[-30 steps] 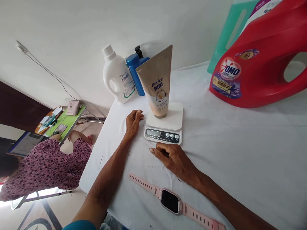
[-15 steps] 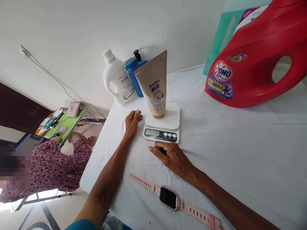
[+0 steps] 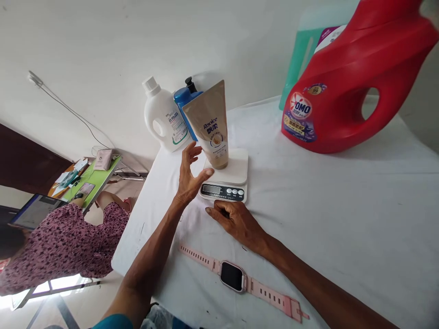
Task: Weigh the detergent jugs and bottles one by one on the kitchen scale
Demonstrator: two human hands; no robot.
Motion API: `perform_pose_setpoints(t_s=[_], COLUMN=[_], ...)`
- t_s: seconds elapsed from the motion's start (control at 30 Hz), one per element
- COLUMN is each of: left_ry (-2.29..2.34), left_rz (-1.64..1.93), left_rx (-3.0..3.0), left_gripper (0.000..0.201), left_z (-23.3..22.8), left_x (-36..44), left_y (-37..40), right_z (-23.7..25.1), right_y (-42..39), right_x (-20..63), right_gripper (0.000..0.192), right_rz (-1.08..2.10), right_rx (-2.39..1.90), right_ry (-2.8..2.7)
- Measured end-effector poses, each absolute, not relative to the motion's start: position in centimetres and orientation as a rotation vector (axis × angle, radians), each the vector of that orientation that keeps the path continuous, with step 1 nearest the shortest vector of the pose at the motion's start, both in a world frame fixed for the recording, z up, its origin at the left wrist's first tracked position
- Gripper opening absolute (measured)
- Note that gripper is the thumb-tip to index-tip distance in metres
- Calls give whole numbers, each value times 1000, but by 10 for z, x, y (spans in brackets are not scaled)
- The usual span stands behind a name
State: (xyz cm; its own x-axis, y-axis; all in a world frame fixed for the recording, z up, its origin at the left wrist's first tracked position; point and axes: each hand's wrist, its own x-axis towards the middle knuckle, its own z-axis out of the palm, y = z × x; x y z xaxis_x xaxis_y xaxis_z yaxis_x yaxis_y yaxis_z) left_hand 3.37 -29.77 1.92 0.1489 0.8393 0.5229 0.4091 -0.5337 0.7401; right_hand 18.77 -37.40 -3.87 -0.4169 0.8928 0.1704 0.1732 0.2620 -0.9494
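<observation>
Rejoice tube (image 3: 210, 126) upright on scale (image 3: 227, 176), left hand (image 3: 189, 176) grip released beside it, right hand (image 3: 236, 221) loosely curled at scale's front edge.

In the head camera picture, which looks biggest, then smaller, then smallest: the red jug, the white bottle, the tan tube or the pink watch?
1. red jug, though it is nearest the lens
2. pink watch, long but thin
3. white bottle and tan tube look alike

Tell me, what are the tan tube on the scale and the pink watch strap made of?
The tan tube looks like soft, satin plastic: flat crimped top, printed label. The watch strap seems matte rubber or silicone: it lies limp, with moulded holes. The scale looks like smooth white plastic.
</observation>
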Motion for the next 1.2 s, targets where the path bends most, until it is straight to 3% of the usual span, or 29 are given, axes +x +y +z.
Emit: perform_pose_setpoints(t_s=[0.13, 0.47, 0.8, 1.2], left_ry=[1204, 1355, 1276, 1899], left_rz=[1236, 1280, 1514, 1463], left_rx=[2027, 1817, 1670, 1716], left_gripper=[88, 34, 35, 29], left_z=[28, 33, 47, 5], left_x=[45, 62, 79, 100], left_y=[-294, -258, -164, -84], right_z=[-38, -42, -46, -43], right_y=[-374, -373, -372, -371], right_x=[187, 186, 186, 188], right_gripper=[48, 48, 46, 43], right_rz=[1221, 1205, 1270, 1360], right_rx=[-971, -965, -963, -948], right_ry=[-1759, -1763, -1703, -1656])
